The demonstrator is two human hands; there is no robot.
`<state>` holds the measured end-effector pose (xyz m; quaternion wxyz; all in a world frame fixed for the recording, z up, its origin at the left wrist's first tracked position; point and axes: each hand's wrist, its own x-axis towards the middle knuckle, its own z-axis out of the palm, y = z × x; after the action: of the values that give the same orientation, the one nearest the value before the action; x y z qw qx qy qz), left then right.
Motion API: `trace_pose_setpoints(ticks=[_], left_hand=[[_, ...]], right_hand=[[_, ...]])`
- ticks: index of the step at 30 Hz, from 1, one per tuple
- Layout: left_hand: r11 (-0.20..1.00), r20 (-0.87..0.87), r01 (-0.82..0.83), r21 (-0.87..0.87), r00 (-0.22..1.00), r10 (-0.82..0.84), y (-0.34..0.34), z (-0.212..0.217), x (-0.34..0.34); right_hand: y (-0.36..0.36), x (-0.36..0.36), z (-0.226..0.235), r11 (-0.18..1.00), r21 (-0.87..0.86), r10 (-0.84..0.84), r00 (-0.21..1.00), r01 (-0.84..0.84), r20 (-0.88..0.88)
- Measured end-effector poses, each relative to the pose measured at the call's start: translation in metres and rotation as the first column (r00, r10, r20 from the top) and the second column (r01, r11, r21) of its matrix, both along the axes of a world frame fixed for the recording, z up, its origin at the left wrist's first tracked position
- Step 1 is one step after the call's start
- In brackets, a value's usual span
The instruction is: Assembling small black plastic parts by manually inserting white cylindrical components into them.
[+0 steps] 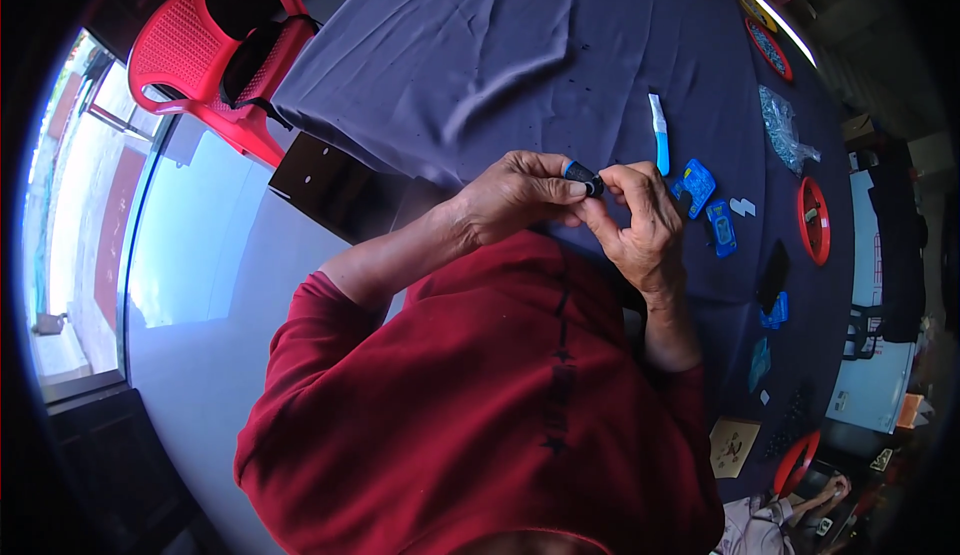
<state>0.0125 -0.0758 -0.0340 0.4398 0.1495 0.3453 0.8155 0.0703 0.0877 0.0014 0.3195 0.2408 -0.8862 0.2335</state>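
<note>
Close in front of my body, my left hand [515, 195] pinches a small black piece with a blue edge [582, 175] between thumb and fingers. The fingertips of my right hand [643, 223] are bent in and meet on the other end of that piece; its exact kind is too small to tell. Just beyond my right hand lies a slim tool with a blue handle and a whitish end [660, 140]. Two blue flat pieces, one upper [698, 185] and one lower [721, 228], rest beside my right hand, next to a small white jagged piece [742, 206].
A dark grey cloth [480, 45] covers the table. Toward the right edge are a clear plastic bag [785, 130], a red tray [814, 220] and a brown card [734, 447]. A red chair [215, 55] stands left. Another person's hands [828, 495] show at lower right.
</note>
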Motion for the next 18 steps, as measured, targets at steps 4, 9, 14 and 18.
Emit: trace_pose_setpoints(ticks=[4, 9, 14, 18], left_hand=[[1.000, 0.001, -0.003, 0.010, 1.000, 0.003, -0.0005, -0.0011, -0.0006], [0.998, 0.032, 0.004, 0.055, 0.999, -0.006, -0.0031, 0.0027, 0.0019], [1.000, 0.035, -0.025, 0.009, 0.999, 0.025, -0.0036, 0.0012, 0.0038], [0.993, -0.048, -0.113, -0.013, 0.992, 0.113, -0.0037, 0.0036, 0.0074]], right_hand=[[0.0000, -0.0001, 0.0018, 0.999, -0.043, 0.011, 0.999, -0.009, 0.048], [-0.0022, 0.0020, 0.0074, 0.999, -0.010, -0.036, 0.999, 0.036, -0.008], [-0.0056, 0.0023, 0.0066, 0.994, 0.101, -0.045, 0.996, 0.052, -0.073], [-0.0081, 0.0047, 0.0102, 0.989, 0.140, -0.035, 0.996, 0.046, -0.077]])
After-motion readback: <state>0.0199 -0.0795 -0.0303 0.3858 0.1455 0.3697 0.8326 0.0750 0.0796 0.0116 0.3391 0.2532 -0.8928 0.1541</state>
